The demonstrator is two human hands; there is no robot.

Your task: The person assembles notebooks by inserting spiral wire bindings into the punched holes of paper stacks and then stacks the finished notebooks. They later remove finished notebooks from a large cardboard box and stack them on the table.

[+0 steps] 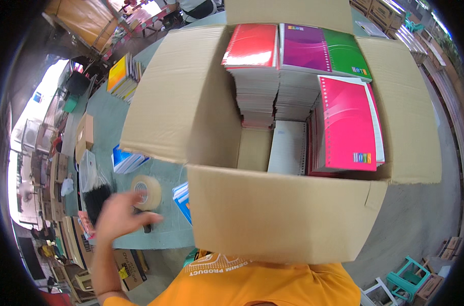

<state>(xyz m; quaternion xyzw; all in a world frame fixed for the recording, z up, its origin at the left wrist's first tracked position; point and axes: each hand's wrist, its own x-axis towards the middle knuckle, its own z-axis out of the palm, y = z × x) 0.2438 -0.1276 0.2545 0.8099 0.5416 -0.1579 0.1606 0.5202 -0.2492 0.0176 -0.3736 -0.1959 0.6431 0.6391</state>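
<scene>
My left hand (121,215) is over the table at the lower left, slightly blurred. Its thumb stands apart from the fingers, and nothing shows in its grasp. Close to its fingertips lies a roll of tape (151,193), and a small dark object (147,228) shows just under the thumb. My right hand is out of view. In front of me an open cardboard box (283,209) holds stacks of notebooks: red (251,46), purple (304,48), green (346,53) and pink (346,122). A white-paged notebook (287,148) lies lower in the box, beside the pink stack.
On the green table (165,234) are blue notebooks (127,160), more blue ones (182,201) against the box, a black brush (97,201), a clear plastic container (88,171) and a yellow notebook stack (122,76). Green stools (408,278) stand on the floor at lower right.
</scene>
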